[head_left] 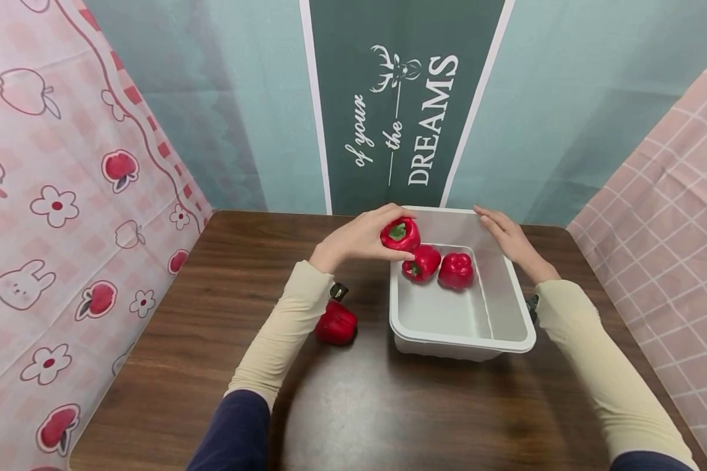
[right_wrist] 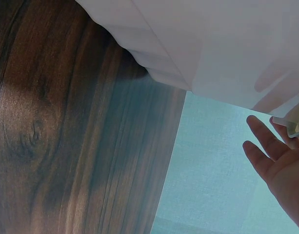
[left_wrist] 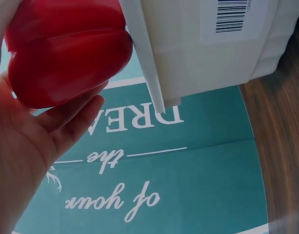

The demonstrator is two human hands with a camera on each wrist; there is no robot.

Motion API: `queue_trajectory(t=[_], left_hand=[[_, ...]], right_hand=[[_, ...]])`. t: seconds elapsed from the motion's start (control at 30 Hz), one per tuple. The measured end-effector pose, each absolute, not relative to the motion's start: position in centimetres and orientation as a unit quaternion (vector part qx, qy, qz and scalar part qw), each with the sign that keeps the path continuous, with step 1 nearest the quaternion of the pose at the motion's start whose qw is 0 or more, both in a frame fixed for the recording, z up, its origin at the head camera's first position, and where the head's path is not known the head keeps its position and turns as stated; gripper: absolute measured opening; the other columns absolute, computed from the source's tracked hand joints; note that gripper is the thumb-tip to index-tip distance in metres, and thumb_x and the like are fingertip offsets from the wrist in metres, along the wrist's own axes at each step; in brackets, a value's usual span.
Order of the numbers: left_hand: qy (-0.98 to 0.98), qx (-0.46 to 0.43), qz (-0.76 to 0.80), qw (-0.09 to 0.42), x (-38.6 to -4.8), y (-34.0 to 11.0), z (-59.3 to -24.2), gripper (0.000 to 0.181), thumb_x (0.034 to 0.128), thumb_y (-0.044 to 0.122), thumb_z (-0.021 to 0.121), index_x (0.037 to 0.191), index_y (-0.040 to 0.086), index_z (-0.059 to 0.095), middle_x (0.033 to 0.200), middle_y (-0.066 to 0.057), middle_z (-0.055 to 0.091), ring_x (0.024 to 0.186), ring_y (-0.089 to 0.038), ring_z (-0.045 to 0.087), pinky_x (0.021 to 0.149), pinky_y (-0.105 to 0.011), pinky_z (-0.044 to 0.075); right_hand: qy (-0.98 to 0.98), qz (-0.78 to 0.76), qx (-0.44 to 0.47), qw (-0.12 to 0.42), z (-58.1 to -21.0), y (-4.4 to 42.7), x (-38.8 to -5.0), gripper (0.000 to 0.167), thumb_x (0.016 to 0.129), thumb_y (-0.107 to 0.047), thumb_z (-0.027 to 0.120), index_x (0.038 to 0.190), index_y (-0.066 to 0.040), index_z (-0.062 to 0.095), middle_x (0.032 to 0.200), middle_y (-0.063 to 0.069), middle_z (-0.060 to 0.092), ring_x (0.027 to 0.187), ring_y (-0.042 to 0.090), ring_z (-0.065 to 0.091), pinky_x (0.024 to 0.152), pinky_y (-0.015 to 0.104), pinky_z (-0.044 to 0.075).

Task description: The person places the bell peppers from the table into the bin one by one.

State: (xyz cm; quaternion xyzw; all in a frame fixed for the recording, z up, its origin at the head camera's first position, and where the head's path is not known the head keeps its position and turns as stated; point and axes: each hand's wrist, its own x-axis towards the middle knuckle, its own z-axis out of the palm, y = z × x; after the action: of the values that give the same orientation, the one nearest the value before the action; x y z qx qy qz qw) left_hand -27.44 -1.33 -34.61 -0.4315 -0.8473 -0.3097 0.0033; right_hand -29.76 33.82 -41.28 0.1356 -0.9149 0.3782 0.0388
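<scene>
A red bell pepper (head_left: 399,234) with a green stem is held in my left hand (head_left: 362,237), thumb on one side and fingers on the other. In the left wrist view, the held pepper (left_wrist: 66,53) is close against the rim of a white plastic bin (left_wrist: 147,53). From the head, it appears over the left rim of the bin (head_left: 442,320). Inside lie two more red bell peppers, one (head_left: 422,263) partly below the held one, another (head_left: 456,271) to its right. My right hand (head_left: 509,239) rests at the bin's far right rim with fingers extended.
Another red bell pepper (head_left: 336,324) lies on the brown wooden table (head_left: 212,366), left of the bin and beside my left forearm. Behind the table hangs a green and blue cloth (head_left: 259,118). Patterned pink cloths (head_left: 53,261) line both sides.
</scene>
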Motion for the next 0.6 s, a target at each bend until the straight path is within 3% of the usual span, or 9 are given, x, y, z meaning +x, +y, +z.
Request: queue_trajectory(t=[0.3, 0.6], left_hand=[[-0.848, -0.425, -0.316, -0.006, -27.38, -1.26, -34.49, 0.074, 0.0656, 0.050, 0.077, 0.128, 0.027, 0.045, 0.118, 0.011, 0.047, 0.105, -0.001, 0.047, 0.075, -0.017, 0.050], [-0.845, -0.429, -0.320, -0.013, -27.54, -1.06, -34.46, 0.075, 0.0651, 0.051, 0.077, 0.128, 0.028, 0.044, 0.118, 0.010, 0.048, 0.109, -0.013, 0.052, 0.076, -0.018, 0.050]], right_hand=[[-0.914, 0.382, 0.136, 0.036, -41.32, 33.78, -29.80, 0.050, 0.099, -0.039, 0.035, 0.143, -0.016, 0.035, 0.146, 0.019, 0.031, 0.132, 0.041, 0.027, 0.101, 0.067, 0.020], [-0.914, 0.381, 0.135, 0.033, -41.29, 33.84, -29.74, 0.050, 0.099, -0.040, 0.034, 0.144, -0.017, 0.034, 0.146, 0.019, 0.030, 0.133, 0.042, 0.026, 0.101, 0.067, 0.020]])
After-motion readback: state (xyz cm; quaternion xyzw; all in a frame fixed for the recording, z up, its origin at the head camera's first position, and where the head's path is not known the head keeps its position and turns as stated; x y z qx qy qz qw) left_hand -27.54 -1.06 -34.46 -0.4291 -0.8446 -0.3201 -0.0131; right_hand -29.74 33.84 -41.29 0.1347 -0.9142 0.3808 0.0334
